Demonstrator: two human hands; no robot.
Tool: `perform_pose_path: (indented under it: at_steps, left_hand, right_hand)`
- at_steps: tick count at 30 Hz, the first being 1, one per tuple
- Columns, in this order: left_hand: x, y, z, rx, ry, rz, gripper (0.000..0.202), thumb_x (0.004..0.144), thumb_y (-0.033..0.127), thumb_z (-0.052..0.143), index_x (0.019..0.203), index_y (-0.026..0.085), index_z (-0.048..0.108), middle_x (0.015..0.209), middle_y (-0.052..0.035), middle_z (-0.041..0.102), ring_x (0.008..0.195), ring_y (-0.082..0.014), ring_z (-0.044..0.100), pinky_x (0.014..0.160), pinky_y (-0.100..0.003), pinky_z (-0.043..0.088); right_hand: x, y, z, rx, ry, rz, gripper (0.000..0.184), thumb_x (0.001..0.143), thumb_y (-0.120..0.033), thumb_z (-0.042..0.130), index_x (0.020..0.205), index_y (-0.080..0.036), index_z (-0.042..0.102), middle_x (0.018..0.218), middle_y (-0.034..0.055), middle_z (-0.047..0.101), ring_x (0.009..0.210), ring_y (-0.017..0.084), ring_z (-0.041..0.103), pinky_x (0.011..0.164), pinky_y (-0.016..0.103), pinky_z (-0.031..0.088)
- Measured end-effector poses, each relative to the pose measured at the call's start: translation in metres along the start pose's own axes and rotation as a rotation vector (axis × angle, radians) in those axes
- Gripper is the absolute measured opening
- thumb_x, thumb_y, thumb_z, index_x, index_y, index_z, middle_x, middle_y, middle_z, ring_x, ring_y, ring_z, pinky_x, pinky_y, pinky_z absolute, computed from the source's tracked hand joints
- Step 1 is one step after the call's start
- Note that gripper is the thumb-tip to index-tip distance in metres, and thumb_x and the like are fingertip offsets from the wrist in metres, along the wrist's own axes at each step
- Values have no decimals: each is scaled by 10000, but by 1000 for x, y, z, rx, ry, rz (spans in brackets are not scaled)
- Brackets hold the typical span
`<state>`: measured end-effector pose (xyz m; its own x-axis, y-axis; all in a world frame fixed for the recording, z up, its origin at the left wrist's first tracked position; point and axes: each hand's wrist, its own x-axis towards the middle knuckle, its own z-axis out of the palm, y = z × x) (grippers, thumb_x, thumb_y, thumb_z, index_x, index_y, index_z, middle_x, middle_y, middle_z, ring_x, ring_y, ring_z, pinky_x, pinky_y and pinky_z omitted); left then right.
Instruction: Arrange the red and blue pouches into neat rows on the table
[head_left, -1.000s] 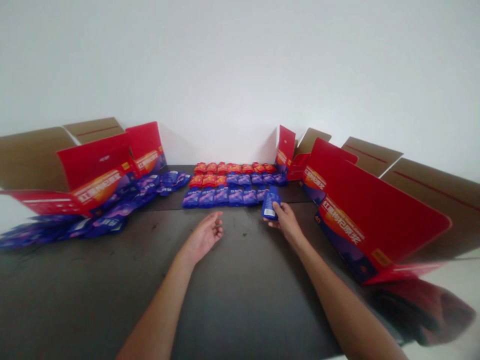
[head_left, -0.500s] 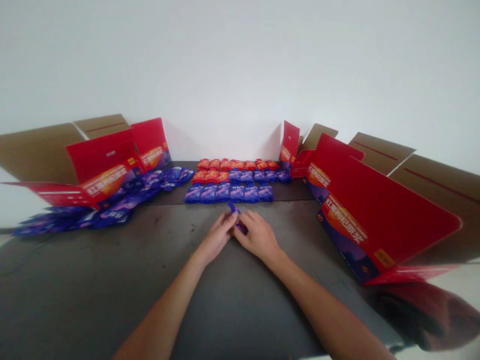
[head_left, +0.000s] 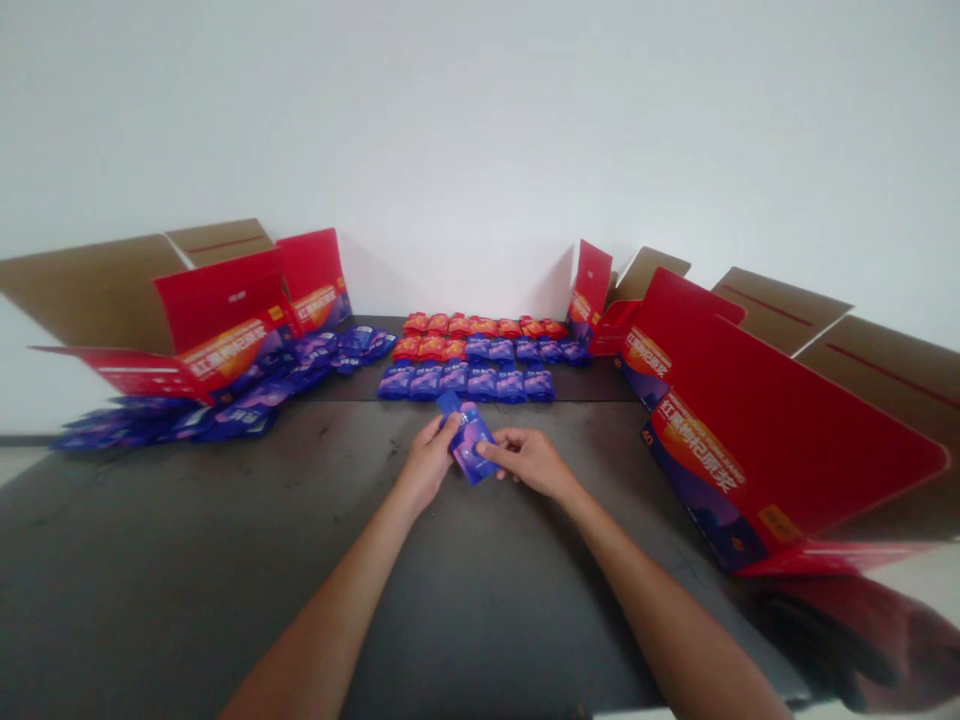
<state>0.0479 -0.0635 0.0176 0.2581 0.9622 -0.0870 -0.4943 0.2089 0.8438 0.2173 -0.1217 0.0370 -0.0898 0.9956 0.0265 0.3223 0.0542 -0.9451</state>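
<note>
a purple pouch (head_left: 471, 446) held between two hands, mid-table
left hand (head_left: 429, 464) grips its upper part with fingers closed; right hand (head_left: 529, 464) pinches its side narrowly; the pouch sits just short of the rows of purple pouches (head_left: 465, 382) near the dark table's (head_left: 225, 580) far edge

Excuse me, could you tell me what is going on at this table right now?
A person is holding a glossy blue-purple foil pouch between their left hand and right hand, over a dark tabletop. Beyond the hands, more blue-purple pouches and red pouches lie in rows, and other blue-purple pouches lie scattered at the left. Open red-printed cardboard cartons stand on the right, with another on the left.
</note>
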Motion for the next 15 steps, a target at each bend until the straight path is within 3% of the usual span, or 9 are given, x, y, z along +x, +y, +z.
perform_pose_path:
  at_steps: [3, 7, 10, 15]
  left_hand:
    - [-1, 0, 1, -2, -8, 3, 404, 742, 412, 841, 1023, 143, 732, 902, -44, 737, 764, -143, 642, 752, -257, 513]
    - [-4, 0, 0, 5, -72, -56, 415, 779, 437, 811, 1049, 135, 721, 910, -77, 727, 781, -171, 662, 745, -288, 521]
    - [-4, 0, -3, 54, -90, -104, 439, 823, 466, 764, 1084, 115, 716, 928, -102, 709, 807, -185, 680, 736, -291, 525]
    - [-1, 3, -8, 29, -84, -170, 427, 906, 491, 657, 1089, 108, 706, 955, -110, 683, 812, -178, 681, 725, -281, 524]
  right_hand:
    - [-3, -4, -3, 49, -101, 10, 474, 814, -630, 681, 880, -161, 707, 709, 7, 676, 551, 107, 595, 443, 188, 356]
    - [2, 0, -16, 104, -38, -14, 463, 803, -621, 696, 823, -158, 695, 654, -11, 634, 517, 86, 523, 458, 190, 327]
    - [9, 13, -39, 170, 204, -32, 477, 782, -645, 694, 822, -170, 683, 645, -17, 606, 529, 96, 492, 479, 206, 330]
    - [18, 53, -96, 159, 786, -71, 560, 770, -679, 650, 992, -166, 688, 823, 36, 672, 660, 155, 561, 557, 243, 400]
